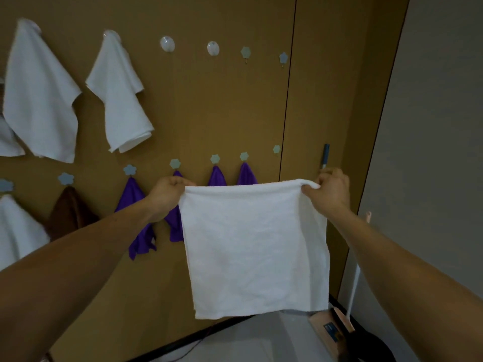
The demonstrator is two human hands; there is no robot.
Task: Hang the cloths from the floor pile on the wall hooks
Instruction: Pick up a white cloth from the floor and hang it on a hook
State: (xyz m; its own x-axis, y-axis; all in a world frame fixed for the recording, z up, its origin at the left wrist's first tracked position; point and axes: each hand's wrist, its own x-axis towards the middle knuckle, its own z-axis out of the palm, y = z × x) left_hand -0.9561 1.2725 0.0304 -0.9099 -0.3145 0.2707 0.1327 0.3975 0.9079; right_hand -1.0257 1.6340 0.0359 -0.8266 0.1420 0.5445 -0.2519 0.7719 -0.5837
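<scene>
The white square terry cloth hangs flat and spread out in front of the brown wall panel, held up by its two top corners. The left hand pinches the upper left corner, its fingers curled over the hem. The right hand grips the upper right corner, its fingers folded round a bunched bit of the edge. The top hem runs nearly level between the two hands, and the rest of the cloth drops loose below them.

Behind it runs a lower row of seven small grey-blue flower-shaped hooks. Four purple cloths hang there, three of them partly hidden by the left hand and the held cloth. Left of these hangs one brown cloth.

Four hung white cloths show: two on the upper row, one cut off at the left edge, and one at the lower left.

Five hooks are bare: two round clear hooks, two small ones to their right, and the one at the right end of the lower row.

One dark blue-grey handle stands against the wall just above the right hand.
</scene>
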